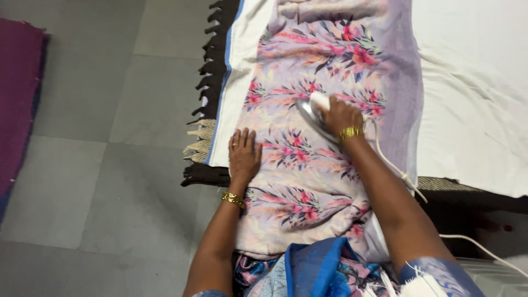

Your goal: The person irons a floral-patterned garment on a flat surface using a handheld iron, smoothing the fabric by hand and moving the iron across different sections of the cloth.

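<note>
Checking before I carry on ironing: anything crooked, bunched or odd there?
The floral cloth is bunched in folds at its near end, not flat. The iron under the right hand trails its cord across the cloth's edge. Left hand lies flat.

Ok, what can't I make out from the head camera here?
- Iron: blurred, mostly under the right hand; soleplate contact unclear.
- Cord: passes behind the right arm, runs off the right edge; plug unseen.
- Floral cloth: top end cut by the frame edge.
- Under the left hand: cloth hidden by the flat palm.
</note>
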